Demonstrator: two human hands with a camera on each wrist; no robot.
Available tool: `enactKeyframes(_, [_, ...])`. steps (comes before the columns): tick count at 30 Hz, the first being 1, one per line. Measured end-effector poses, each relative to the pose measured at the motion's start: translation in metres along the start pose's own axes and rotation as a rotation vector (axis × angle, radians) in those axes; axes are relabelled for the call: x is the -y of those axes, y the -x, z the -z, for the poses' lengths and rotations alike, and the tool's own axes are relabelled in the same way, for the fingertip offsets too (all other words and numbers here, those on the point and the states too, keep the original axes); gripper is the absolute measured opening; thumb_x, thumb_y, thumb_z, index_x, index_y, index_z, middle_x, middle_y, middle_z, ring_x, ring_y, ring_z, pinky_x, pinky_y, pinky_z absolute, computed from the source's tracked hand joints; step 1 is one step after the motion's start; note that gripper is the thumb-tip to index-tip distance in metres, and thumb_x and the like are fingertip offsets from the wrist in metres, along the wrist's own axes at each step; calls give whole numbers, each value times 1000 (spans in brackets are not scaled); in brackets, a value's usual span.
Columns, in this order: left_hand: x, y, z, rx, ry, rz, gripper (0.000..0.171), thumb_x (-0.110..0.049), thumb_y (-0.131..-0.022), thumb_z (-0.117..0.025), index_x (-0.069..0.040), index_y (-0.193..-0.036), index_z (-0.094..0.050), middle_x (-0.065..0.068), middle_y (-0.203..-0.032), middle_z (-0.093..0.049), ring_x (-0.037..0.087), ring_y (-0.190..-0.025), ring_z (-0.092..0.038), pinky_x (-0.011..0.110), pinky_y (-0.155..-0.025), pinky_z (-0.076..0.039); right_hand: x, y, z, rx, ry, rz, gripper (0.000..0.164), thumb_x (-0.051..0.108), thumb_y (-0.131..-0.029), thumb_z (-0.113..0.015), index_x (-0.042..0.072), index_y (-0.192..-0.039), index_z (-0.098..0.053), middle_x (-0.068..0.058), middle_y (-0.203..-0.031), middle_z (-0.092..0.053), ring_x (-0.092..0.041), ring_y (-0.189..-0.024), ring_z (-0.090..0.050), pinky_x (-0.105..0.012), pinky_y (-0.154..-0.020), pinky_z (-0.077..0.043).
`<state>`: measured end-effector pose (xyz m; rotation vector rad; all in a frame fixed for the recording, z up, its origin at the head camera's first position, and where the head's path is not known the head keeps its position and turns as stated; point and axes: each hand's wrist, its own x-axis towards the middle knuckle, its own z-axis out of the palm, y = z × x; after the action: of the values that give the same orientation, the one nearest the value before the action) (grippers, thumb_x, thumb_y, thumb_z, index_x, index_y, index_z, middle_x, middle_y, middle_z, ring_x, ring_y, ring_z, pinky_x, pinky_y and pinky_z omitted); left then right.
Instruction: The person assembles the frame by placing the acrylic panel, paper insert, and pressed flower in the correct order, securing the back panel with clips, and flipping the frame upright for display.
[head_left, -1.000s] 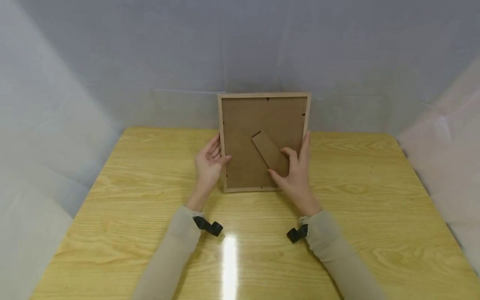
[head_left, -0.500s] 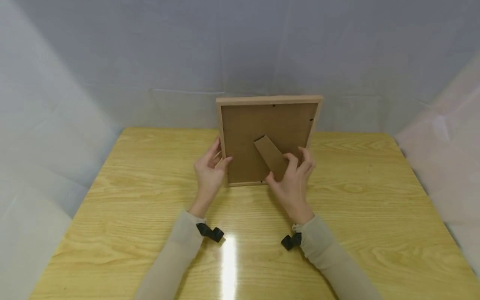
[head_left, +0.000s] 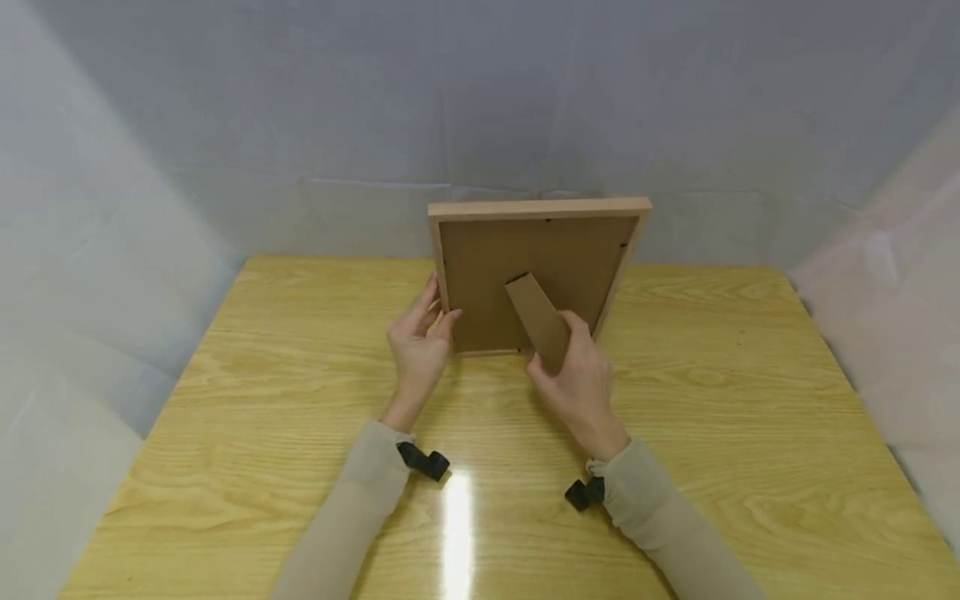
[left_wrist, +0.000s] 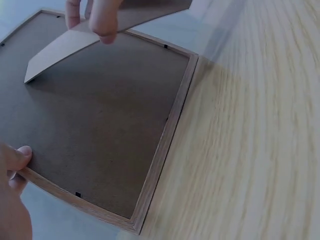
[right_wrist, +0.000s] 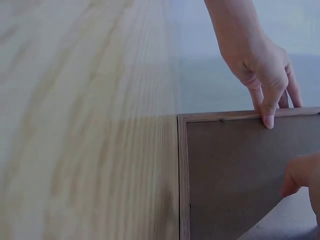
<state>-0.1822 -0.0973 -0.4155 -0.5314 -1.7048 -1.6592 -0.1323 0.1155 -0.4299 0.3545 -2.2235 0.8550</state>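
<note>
A picture frame point(head_left: 480, 275) with a light wooden border stands near the far edge of the table, its brown backing facing me. My left hand point(head_left: 418, 346) grips the frame's left side, thumb on the back and fingers round the outer edge. From the middle of the backing a cardboard stand leg point(head_left: 538, 312) slants down to the right, swung away from the board. My right hand point(head_left: 577, 383) pinches the lower part of this leg between thumb and fingers. In the left wrist view the leg point(left_wrist: 57, 52) shows a clear gap from the backing. The frame's front is hidden.
The wooden table point(head_left: 300, 500) extends around the frame on both sides and towards me. Pale cloth point(head_left: 337, 108) hangs behind the table and at its sides. Small black cameras point(head_left: 423, 460) sit on both wrists.
The frame's top has tipped towards me and its lower edge has moved away. My right fingers have left the frame's right edge, and the leg has swung out from the backing.
</note>
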Motion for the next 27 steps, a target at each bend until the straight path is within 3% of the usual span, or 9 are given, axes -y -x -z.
enactKeyframes(10, [7,-1,-4,-41,-7,-123,56,26,-73,-71,12,-126,-57,24,-131,-58,32,-120,-59,37,-91,-54,7,-1,4,32,-8,-43,63,14,-76,-74,-1,-131,-48,-22,-104,-67,-32,-62,-62,-43,-45,-50])
enactKeyframes(17, [17,-4,-8,-76,-21,-184,56,25,-75,-70,7,-127,-59,23,-130,-59,31,-121,-58,38,-92,-53,19,-4,9,81,-10,-73,66,13,-77,-76,-3,-134,-47,-23,-106,-67,-26,-56,-57,-36,-41,-44])
enactKeyframes(20, [23,-5,-8,-89,-62,-232,58,23,-76,-71,1,-128,-61,24,-128,-60,31,-121,-59,39,-92,-53,23,-3,12,132,-38,-91,69,11,-81,-77,-5,-139,-43,-25,-118,-63,-29,-65,-60,-38,-47,-49])
enactKeyframes(23, [26,-4,-7,-92,-90,-285,58,21,-77,-72,-1,-130,-61,26,-126,-60,33,-119,-60,40,-92,-53,27,0,15,191,-57,-110,70,9,-86,-74,-6,-144,-38,-25,-131,-57,-34,-83,-64,-42,-58,-55])
enactKeyframes(27, [27,-1,-6,-88,-143,-358,58,19,-77,-73,0,-131,-60,24,-126,-62,35,-116,-62,42,-90,-55,31,8,19,247,-65,-119,70,6,-90,-71,-8,-147,-33,-28,-134,-52,-37,-86,-62,-45,-59,-55])
